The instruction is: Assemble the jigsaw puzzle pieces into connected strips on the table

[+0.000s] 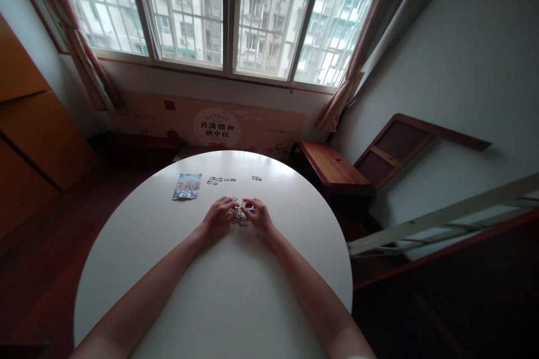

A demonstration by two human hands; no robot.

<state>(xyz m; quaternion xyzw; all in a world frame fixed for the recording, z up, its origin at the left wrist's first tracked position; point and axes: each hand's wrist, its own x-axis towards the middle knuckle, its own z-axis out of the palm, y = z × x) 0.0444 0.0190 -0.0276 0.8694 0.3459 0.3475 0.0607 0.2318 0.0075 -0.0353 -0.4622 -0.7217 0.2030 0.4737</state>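
Note:
A small heap of jigsaw puzzle pieces [241, 219] lies near the middle of the round white table [219, 303]. My left hand [219, 212] rests at the heap's left side, fingers curled in around pieces there. From the right, my right hand [257, 214] reaches in with its fingers bent and the tips close together at the pieces. Between the two hands only a narrow gap shows. What each set of fingertips pinches is too small to make out fully.
Beyond my hands lie a cluster of puzzle pieces [215, 180] and a smaller group of pieces [256, 178]. A colourful printed packet [187, 186] lies at the left. A wooden bench [332, 162] stands past the table's right edge, under the barred window.

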